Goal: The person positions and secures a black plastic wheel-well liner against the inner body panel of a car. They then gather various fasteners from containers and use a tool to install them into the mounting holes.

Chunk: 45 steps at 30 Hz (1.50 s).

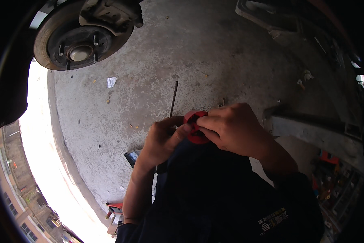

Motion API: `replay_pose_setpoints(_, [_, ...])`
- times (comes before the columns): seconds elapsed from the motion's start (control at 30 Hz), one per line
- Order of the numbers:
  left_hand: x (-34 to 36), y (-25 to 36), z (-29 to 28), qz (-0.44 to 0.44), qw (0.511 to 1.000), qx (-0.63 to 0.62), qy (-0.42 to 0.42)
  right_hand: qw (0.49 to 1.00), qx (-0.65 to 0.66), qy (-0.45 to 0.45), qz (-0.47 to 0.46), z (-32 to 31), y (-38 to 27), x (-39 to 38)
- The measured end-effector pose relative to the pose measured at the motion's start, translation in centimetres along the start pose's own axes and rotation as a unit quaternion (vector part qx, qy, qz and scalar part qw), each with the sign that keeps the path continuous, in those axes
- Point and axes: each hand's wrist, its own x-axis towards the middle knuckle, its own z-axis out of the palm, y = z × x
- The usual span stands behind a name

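Observation:
In front of my dark shirt, both my hands meet at a red round ring (197,138) with a dark middle; its exact kind is not plain, though it resembles a tape roll. My left hand (162,135) is closed on its left side, thumb laid over the rim. Fingers of my right hand (233,126) are bent and pinch at the ring's centre and right side, hiding part of it. A thin dark screwdriver shaft (174,97) points away from me out of my left hand; its handle is hidden there.
A brake disc (78,50) with studs and a caliper (109,18) hangs at the upper left. Metal frame parts (307,127) stand at the right, above a tray of tools (336,178). A red tool (116,207) lies lower left, and white paper (111,82) lies on the concrete floor (149,52).

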Motion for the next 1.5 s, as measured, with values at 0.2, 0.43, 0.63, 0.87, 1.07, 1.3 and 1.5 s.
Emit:
replay_pose_setpoints(0.2, [-0.1,-1.0,1.0,0.051,0.997,-0.005,0.053,0.988,-0.079,-0.128,0.023,0.7,-1.1,0.9])
replay_pose_setpoints(0.43, [-0.2,-1.7,1.6,0.091,0.990,0.029,0.106,0.972,-0.114,-0.203,0.024,1.7,-1.5,1.7])
replay_pose_setpoints(0.63, [0.2,-4.0,1.3,0.033,0.996,0.015,0.076,0.978,-0.090,-0.188,-0.001,4.4,-0.8,2.3])
replay_pose_setpoints(0.87, [0.2,-4.2,1.6,-0.018,0.991,0.013,0.129,0.984,0.038,-0.167,0.058,6.6,0.1,2.0])
replay_pose_setpoints(1.07, [0.3,-4.8,1.6,-0.028,0.989,0.032,0.142,0.974,0.031,-0.195,0.108,6.5,-0.6,2.3])
replay_pose_setpoints(1.3, [0.3,-4.8,1.7,-0.050,0.986,0.050,0.151,0.926,0.189,-0.284,0.163,6.1,0.8,3.1])
replay_pose_setpoints(1.5, [0.9,-5.6,1.7,-0.012,0.982,0.096,0.164,0.876,0.306,-0.305,0.217,6.5,1.5,2.8])
